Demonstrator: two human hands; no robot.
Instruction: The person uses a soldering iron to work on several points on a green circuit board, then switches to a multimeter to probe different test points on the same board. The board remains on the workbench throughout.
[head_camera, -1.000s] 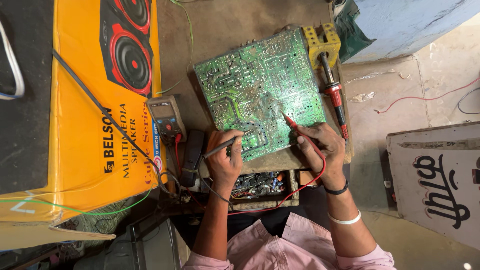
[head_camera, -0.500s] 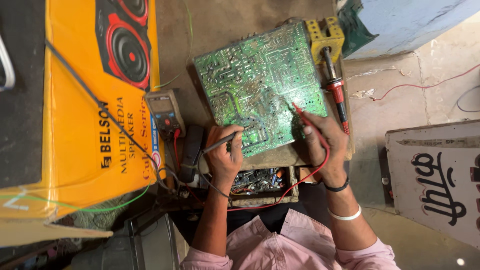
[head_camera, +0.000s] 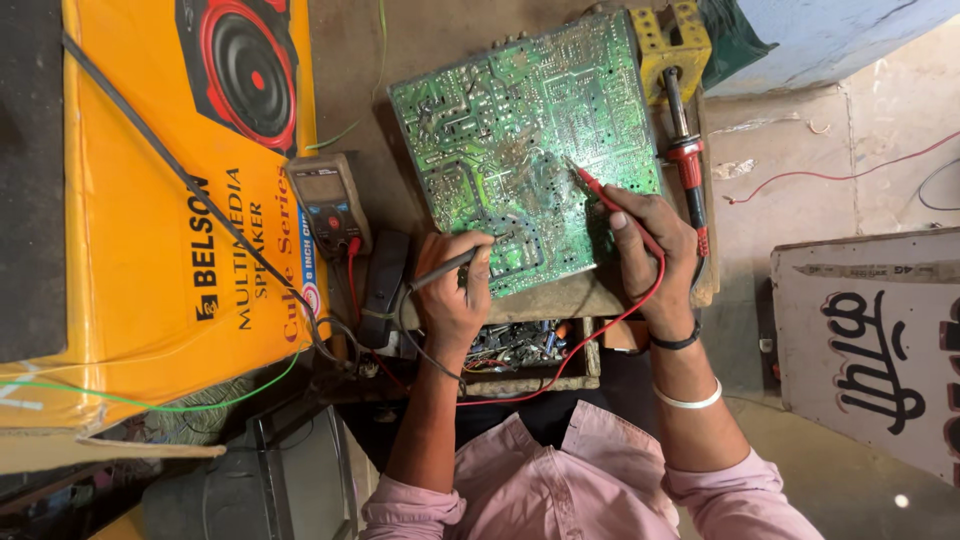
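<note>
A green circuit board (head_camera: 510, 130) lies solder side up on the bench. My left hand (head_camera: 452, 295) grips a black test probe (head_camera: 445, 268) whose tip touches the board's near edge. My right hand (head_camera: 650, 250) grips a red test probe (head_camera: 592, 183) with its tip on the board right of the middle. Red and black leads run from the probes to a brown multimeter (head_camera: 328, 200) left of the board.
A soldering iron (head_camera: 685, 150) with a red handle rests in a yellow stand (head_camera: 670, 35) right of the board. A large yellow speaker box (head_camera: 170, 200) fills the left. An open drawer of small parts (head_camera: 525, 350) sits below the board. A painted sign (head_camera: 880, 340) lies at right.
My right hand has carried the red probe tip a little further up the board. The left hand keeps the black probe near the lower edge. The view has shifted slightly.
</note>
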